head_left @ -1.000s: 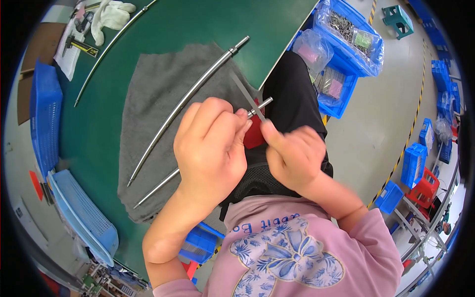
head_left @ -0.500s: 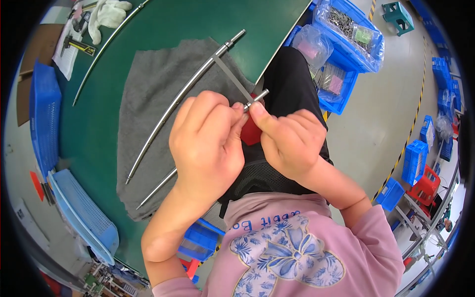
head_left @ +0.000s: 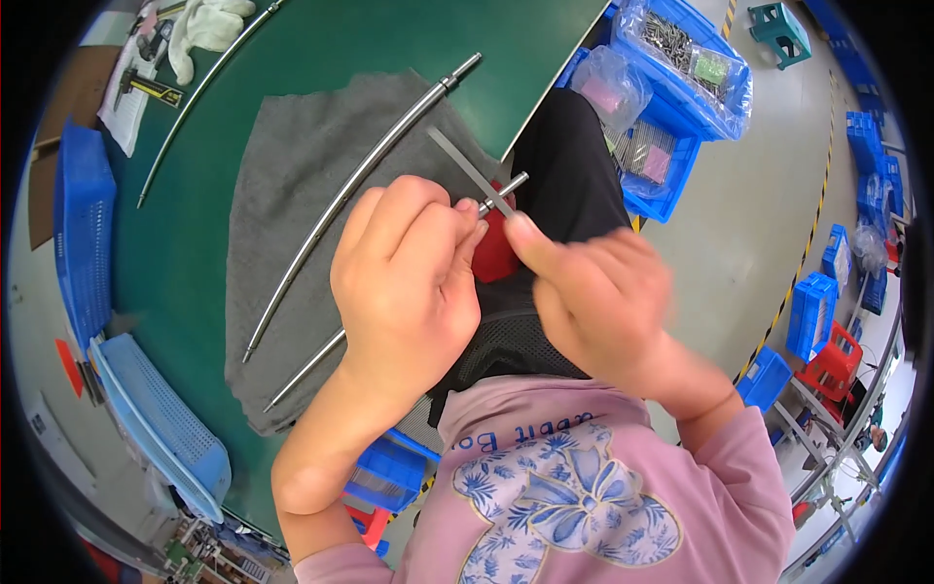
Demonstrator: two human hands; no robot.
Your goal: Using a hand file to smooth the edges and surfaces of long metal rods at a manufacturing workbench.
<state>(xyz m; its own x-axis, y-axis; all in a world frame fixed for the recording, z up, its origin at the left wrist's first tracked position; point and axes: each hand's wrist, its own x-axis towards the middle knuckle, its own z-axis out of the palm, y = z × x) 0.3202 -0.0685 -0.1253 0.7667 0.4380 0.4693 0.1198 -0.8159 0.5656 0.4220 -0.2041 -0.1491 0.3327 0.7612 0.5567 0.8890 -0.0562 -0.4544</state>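
The thin metal rod (head_left: 506, 187) sits right at the centre of the action, its stepped tip poking out past the fingertips above the person's lap, just off the edge of the green surface (head_left: 185, 253). Across that tip lies a flat, narrow metal file (head_left: 465, 167), slanting up and left over the grey cloth (head_left: 292, 204). The left hand (head_left: 409, 282) is curled tight around the rod, thumb and forefinger pinching it near the end; the right hand (head_left: 593, 302) is closed too, forefinger pressed on the file's near end, with a red handle (head_left: 494, 255) peeking out between the two hands. By the look of it, the work on this rod's tip is under way, not finished: tool and tip are in contact. A second, longer curved rod (head_left: 360, 195) rests on the cloth beside it; whether it is dressed already or waiting cannot be told. Further out, a third thin rod (head_left: 199, 97) lies across the surface, white gloves (head_left: 209, 24) at the far corner, and blue bins (head_left: 681, 68) of small parts on the floor to the right.
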